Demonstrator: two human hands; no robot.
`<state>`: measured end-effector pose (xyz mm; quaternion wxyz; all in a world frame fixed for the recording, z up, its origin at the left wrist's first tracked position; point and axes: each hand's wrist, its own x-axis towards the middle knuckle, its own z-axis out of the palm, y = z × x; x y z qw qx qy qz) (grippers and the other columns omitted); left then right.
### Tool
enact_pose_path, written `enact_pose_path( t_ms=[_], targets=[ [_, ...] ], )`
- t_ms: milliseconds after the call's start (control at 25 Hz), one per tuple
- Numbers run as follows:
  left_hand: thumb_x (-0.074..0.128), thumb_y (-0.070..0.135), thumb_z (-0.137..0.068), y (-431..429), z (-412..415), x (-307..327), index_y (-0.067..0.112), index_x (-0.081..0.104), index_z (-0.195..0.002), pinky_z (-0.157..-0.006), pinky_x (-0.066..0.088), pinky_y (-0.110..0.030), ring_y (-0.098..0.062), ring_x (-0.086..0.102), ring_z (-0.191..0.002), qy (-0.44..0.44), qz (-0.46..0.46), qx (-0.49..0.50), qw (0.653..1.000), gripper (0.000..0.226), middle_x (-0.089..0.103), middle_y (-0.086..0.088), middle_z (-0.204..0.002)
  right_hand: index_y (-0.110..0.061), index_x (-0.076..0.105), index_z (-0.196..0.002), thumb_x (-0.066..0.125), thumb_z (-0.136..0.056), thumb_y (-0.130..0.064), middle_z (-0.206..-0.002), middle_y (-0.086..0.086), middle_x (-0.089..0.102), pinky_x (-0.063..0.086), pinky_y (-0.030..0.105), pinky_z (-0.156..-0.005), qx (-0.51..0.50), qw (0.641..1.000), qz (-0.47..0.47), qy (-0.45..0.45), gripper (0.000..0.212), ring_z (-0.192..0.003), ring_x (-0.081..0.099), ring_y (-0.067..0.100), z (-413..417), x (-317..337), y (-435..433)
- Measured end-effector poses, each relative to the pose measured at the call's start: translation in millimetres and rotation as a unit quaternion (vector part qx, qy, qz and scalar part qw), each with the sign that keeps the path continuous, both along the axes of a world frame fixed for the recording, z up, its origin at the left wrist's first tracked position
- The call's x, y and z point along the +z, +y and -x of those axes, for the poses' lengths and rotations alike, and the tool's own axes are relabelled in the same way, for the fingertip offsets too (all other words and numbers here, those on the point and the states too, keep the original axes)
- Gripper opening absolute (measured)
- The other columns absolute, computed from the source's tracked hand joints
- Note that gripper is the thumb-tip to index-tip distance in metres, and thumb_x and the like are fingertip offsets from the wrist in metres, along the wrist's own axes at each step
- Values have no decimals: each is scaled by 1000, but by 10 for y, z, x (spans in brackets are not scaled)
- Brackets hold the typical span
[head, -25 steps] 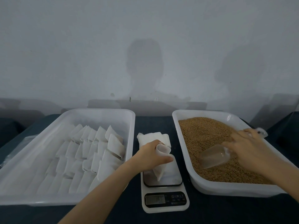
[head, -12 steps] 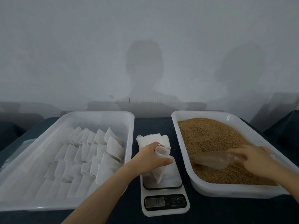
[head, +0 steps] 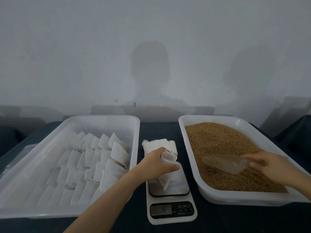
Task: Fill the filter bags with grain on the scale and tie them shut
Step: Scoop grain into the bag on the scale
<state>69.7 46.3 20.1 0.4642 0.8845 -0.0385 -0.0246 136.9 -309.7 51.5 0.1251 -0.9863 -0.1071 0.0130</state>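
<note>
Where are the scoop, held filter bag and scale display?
scoop [head: 223,163], head view, middle of its clear bowl
filter bag [head: 165,179], head view, hanging lower half
scale display [head: 161,210], head view, centre of the screen
</note>
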Motion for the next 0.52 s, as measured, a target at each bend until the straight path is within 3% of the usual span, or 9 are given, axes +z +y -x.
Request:
enact_pose_path(
  t_ms=[280, 520],
  targets=[
    [70, 51, -79, -9, 14, 18, 34, 47, -112, -69, 43, -16, -7, 55, -92, 2, 6, -3, 1000, 44, 53, 17, -100, -43, 55, -116, 58, -90, -21, -120, -10, 61, 42, 41, -98, 17, 997, -68, -16, 34, -105, 56, 12, 61, 220, 157],
    [71, 47, -79, -16, 22, 25, 32, 47, -115, -70, 45, -17, -9, 56, -94, 10, 10, -2, 1000, 46, 55, 12, -102, -44, 54, -112, 57, -90, -18, -102, -20, 58, 40, 16, -77, 136, 987, -74, -36, 34, -96, 54, 3, 138, 601, 586]
  ],
)
